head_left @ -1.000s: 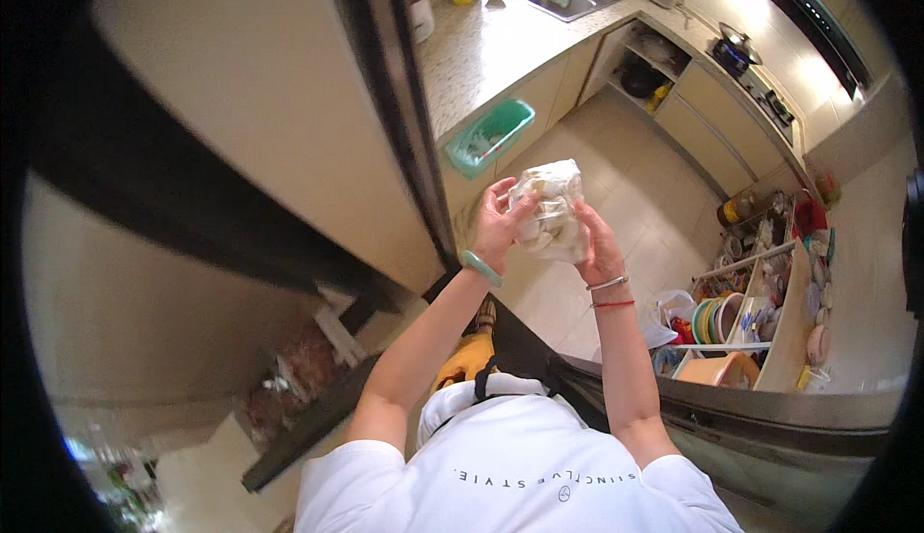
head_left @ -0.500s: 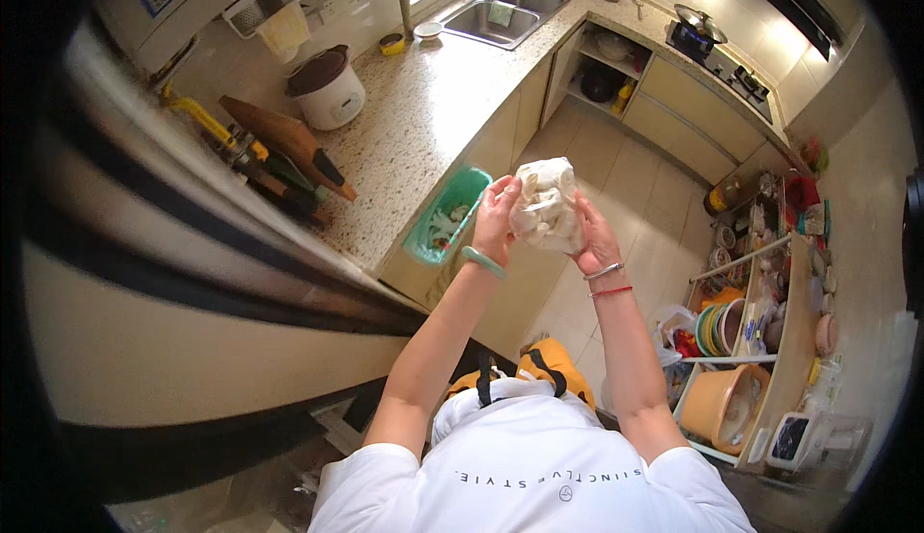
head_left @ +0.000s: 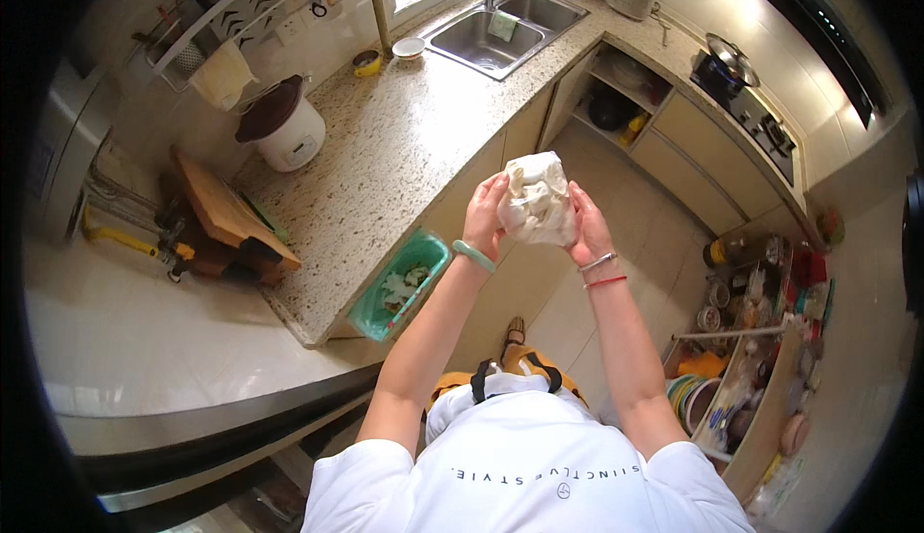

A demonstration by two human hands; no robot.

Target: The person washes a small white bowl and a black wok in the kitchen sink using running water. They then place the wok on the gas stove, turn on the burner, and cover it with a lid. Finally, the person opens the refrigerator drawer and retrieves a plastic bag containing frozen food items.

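Between my hands, in front of my body, is a plastic-wrapped pack of pale, lumpy food (head_left: 536,199); I cannot make out which food. My left hand (head_left: 487,214) grips its left side and carries a pale green bangle at the wrist. On the opposite side my right hand (head_left: 588,230) holds the pack, with a silver bracelet and a red cord below it. Both hands are closed around the edges, and the pack is off any surface, over the floor.
A speckled countertop (head_left: 385,139) runs along the left, bearing a rice cooker (head_left: 289,134) and wooden cutting boards (head_left: 231,208). A green bin (head_left: 366,317) hangs at its edge. Beyond are the sink (head_left: 491,40) and stove (head_left: 736,90). A loaded shelf rack (head_left: 770,389) stands right.
My view has moved forward into the kitchen, so the counter and bin now appear nearer. The pack stays in both hands, and one foot has come into sight.
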